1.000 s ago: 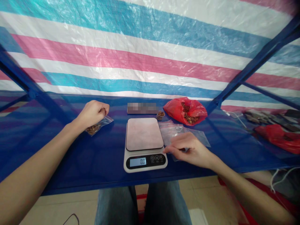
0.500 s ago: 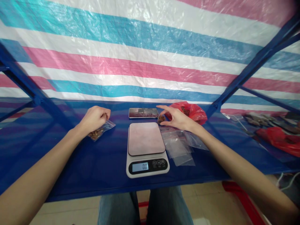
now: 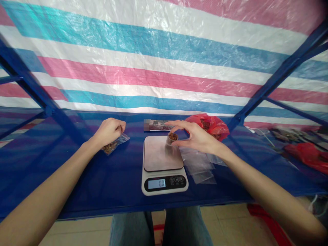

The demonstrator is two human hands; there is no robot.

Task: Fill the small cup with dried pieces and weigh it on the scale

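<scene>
Between the thumb and fingers of my right hand is a small clear cup filled with brown pellets. It hovers over the upper right part of the metal plate on a white digital scale, whose display reads 0.0. My left hand is closed on the upper edge of a clear zip bag that holds brown pellets in its lower corner. That bag rests on the blue table, left of the scale.
A flat phone-like slab lies behind the scale. Several flat clear bags spread to its right. Behind my right hand sits an open red plastic bag of pellets. Blue metal bars slant up at both sides before a striped sheet.
My right hand has lifted the cup of pellets and brought it forward and left, from beside the phone to above the scale plate. My left hand stays on its bag.
</scene>
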